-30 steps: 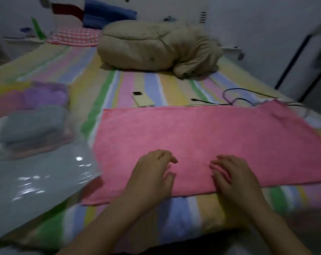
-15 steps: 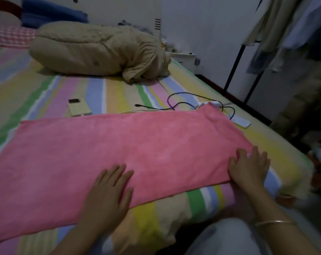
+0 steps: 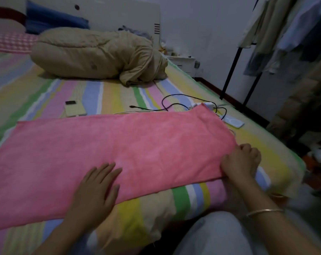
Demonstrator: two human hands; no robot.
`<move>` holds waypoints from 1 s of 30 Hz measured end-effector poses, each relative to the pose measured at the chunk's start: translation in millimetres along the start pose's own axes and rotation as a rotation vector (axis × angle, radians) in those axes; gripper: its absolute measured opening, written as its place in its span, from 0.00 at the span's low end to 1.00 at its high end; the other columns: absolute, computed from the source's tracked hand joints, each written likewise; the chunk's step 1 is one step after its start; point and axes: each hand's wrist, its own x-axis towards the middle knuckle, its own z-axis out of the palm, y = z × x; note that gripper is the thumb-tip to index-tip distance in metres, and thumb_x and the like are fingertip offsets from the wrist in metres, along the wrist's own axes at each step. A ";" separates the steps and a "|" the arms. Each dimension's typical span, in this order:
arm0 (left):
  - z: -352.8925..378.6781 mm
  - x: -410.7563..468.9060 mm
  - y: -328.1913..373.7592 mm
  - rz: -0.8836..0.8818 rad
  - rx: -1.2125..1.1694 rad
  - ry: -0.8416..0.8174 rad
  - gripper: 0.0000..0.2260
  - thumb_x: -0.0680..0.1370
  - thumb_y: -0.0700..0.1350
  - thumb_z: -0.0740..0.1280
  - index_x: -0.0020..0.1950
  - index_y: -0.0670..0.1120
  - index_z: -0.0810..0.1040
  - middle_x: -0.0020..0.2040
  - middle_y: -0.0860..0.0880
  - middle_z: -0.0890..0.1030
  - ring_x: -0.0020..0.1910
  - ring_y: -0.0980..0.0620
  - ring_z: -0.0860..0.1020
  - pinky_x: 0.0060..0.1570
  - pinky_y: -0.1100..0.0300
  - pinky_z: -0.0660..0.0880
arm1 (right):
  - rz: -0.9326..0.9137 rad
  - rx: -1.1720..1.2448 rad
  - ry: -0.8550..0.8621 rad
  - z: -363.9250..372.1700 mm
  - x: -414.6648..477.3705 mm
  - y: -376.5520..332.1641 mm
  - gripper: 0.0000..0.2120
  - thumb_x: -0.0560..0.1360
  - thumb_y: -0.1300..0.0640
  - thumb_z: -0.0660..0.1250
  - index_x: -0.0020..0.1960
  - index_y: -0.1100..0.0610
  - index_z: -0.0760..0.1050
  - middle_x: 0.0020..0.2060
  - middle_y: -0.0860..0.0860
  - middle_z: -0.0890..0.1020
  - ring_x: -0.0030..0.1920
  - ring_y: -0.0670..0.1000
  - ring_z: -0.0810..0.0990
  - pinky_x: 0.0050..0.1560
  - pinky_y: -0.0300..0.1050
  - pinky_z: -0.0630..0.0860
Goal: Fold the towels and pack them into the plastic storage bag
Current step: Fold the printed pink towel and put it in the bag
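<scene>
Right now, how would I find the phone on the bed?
Find the striped bed, then the pink towel spread across it. Just beyond the towel's far edge, nearer its left end, lies the phone. It is flat and pale yellow with a dark camera patch, unlike the black cables to its right.

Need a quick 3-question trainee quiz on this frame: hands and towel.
1. True or false: the left hand lies flat, fingers straight, on the pink towel.
2. What is the right hand doing?
A. Gripping the towel's right end
B. Resting flat in the middle of the towel
C. Hovering clear of the towel
3. Fill in: the black cable lies on the bed by the towel's far ____ corner.

Key: 1 true; 2 A; 3 right.
</scene>
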 end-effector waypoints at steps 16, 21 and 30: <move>-79.7 -20.8 -63.0 -0.854 -0.872 0.310 0.26 0.76 0.63 0.59 0.60 0.42 0.74 0.48 0.32 0.80 0.45 0.39 0.79 0.50 0.48 0.79 | -1.210 0.786 -0.360 -95.5 -198.1 -240.1 0.15 0.74 0.55 0.62 0.59 0.52 0.78 0.60 0.50 0.76 0.60 0.53 0.73 0.60 0.49 0.72; -79.1 -18.4 -63.9 -0.771 -0.772 0.077 0.22 0.64 0.58 0.65 0.53 0.48 0.77 0.50 0.48 0.82 0.50 0.48 0.80 0.50 0.57 0.76 | -1.111 0.687 -0.410 -74.9 -146.8 -267.5 0.16 0.74 0.62 0.61 0.59 0.51 0.78 0.57 0.49 0.78 0.59 0.52 0.73 0.57 0.50 0.72; -76.6 -38.2 -64.3 -0.806 -1.064 0.040 0.24 0.60 0.41 0.73 0.57 0.45 0.76 0.48 0.47 0.85 0.45 0.51 0.83 0.46 0.53 0.80 | -1.189 0.324 -0.172 -27.4 -97.2 -334.3 0.14 0.74 0.56 0.62 0.58 0.52 0.72 0.55 0.51 0.76 0.57 0.54 0.72 0.43 0.46 0.67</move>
